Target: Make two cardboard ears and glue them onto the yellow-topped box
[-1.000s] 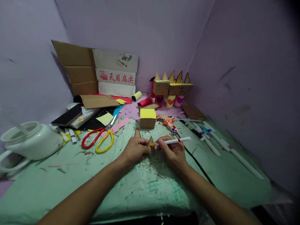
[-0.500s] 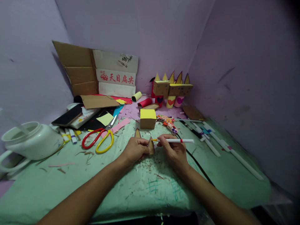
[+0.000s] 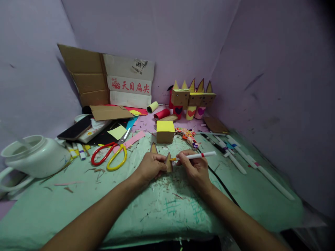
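Note:
A pointed cardboard piece (image 3: pixel 169 164) stands upright between the fingers of my left hand (image 3: pixel 151 165), which is closed on its left edge. My right hand (image 3: pixel 195 169) is closed around a white marker pen (image 3: pixel 201 155) with a red band. The pen's orange-yellow tip points left and is at the right edge of the piece; whether it touches, I cannot tell. Behind my left hand a second pointed cardboard piece (image 3: pixel 153 148) shows, partly hidden. Just beyond both hands is a small cardboard box (image 3: pixel 165 136) with a yellow top.
Scissors (image 3: pixel 115 151) with red and yellow handles lie left of my hands, beside a white pot (image 3: pixel 36 160). A flower-patterned glue gun (image 3: pixel 190 136) trails a black cord on the right, near several white markers (image 3: pixel 235 162). Finished cardboard figures (image 3: pixel 192 99) stand at the back.
The marker has tilted: its back end is higher and its tip has moved slightly down along the piece's right edge. My left hand stays in place.

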The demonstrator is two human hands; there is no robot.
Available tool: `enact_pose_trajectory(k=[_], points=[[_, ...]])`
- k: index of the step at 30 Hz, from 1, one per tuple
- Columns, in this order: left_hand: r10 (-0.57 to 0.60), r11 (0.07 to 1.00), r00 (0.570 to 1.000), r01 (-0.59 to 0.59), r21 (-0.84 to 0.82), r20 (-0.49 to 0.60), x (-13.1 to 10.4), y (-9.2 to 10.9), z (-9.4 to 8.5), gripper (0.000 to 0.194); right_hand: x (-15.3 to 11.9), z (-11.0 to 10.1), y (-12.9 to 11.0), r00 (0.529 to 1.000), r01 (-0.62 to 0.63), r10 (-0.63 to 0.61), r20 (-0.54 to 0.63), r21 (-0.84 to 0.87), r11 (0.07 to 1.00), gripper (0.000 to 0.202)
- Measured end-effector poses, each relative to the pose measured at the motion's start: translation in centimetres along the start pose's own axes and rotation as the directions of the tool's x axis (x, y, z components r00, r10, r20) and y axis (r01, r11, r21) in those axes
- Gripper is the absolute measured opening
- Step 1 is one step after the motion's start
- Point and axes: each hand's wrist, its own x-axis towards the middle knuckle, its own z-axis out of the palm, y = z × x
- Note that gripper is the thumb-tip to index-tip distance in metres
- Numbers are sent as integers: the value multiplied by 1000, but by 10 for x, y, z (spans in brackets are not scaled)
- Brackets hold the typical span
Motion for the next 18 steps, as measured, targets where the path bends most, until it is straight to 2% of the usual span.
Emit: enact_pose_trajectory(k=[8,18], points=[[8,1000,1000,-8,-13,16,0,-1,0,14,1,1,0,999,9,-8,-48,25,1000,16],[12,1000,1000,-12,-5,6,1,-3,-1,14,0,-1,2,1000,-2,3,-23,17,1000,20]])
